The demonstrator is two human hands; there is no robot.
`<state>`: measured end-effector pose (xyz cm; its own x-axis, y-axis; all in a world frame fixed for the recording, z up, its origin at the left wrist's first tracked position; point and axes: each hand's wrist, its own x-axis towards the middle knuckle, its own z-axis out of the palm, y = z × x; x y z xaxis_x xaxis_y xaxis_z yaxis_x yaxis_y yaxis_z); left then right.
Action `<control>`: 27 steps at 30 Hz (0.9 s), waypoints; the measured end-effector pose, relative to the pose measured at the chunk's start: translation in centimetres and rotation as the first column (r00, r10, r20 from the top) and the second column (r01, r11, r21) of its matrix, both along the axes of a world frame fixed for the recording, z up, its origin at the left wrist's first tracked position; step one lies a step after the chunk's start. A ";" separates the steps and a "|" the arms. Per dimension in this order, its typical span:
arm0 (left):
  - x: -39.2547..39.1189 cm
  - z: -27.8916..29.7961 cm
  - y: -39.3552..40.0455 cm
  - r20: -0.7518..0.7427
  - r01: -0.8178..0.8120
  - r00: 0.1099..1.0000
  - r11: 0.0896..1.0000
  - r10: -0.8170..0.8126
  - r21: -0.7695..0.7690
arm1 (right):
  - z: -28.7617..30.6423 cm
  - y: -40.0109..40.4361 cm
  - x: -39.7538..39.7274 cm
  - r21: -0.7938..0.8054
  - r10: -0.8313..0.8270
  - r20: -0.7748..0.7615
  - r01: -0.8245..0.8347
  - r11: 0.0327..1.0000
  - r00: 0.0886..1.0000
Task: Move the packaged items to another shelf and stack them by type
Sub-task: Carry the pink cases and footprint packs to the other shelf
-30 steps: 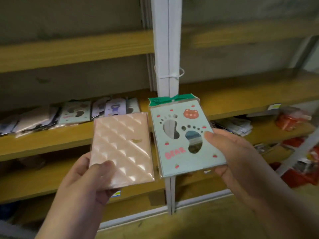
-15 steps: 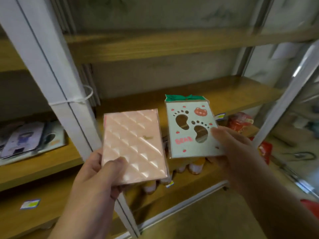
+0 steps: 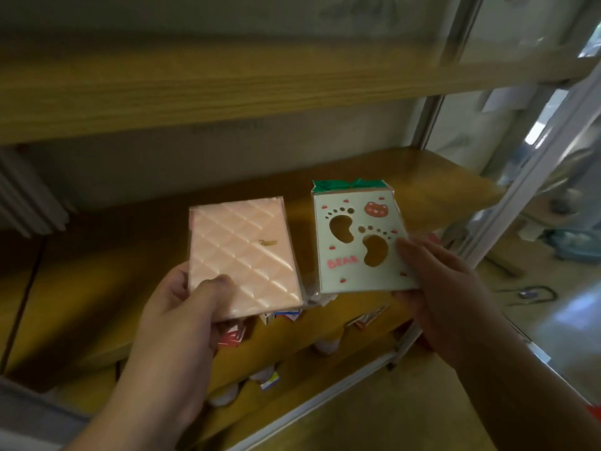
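Note:
My left hand (image 3: 182, 307) grips a pink quilted packaged item (image 3: 244, 252) by its lower left corner, thumb on top. A pale green packaged item (image 3: 357, 239) with footprint cut-outs, a red bear and the word BEAR is held by my right hand (image 3: 435, 284) at its lower right edge. Both packages are flat and side by side, held above a bare wooden shelf (image 3: 422, 196). A green ribbon tops the green package.
Another wooden shelf board (image 3: 227, 89) runs above. Below the hands, a lower shelf holds small boxes and white bottles (image 3: 325, 345). A white metal upright (image 3: 527, 183) stands at the right, with open floor (image 3: 569, 314) beyond it.
The view has swung right: the white post and the shelf of packaged items at the left have left the frame. Both hands keep their packages, now over the bare right-hand shelf.

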<state>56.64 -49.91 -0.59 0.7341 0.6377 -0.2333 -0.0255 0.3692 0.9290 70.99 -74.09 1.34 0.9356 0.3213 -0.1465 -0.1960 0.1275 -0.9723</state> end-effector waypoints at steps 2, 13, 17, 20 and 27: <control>2.1 -0.1 -1.5 0.008 -0.045 0.999 0.999 0.045 0.002 | -0.4 -0.9 2.8 -0.013 0.033 -0.005 -0.033 0.999 0.999; 14.3 -0.2 -8.1 -0.055 -0.312 0.944 0.936 0.324 0.165 | -1.0 -4.2 19.7 -0.242 0.255 0.056 -0.235 0.941 0.965; 16.9 -1.2 -7.3 -0.182 -0.334 0.892 0.874 0.414 0.353 | -2.0 -4.7 23.2 -0.248 0.266 0.059 -0.244 0.937 0.962; 18.2 -1.7 -6.6 -0.247 -0.290 0.845 0.796 0.474 0.532 | -2.6 -4.6 24.6 -0.281 0.311 0.096 -0.274 0.920 0.946; 18.3 -2.7 -5.0 -0.388 0.006 0.754 0.587 0.529 0.810 | -3.9 -3.1 26.1 -0.338 0.410 0.161 -0.340 0.878 0.898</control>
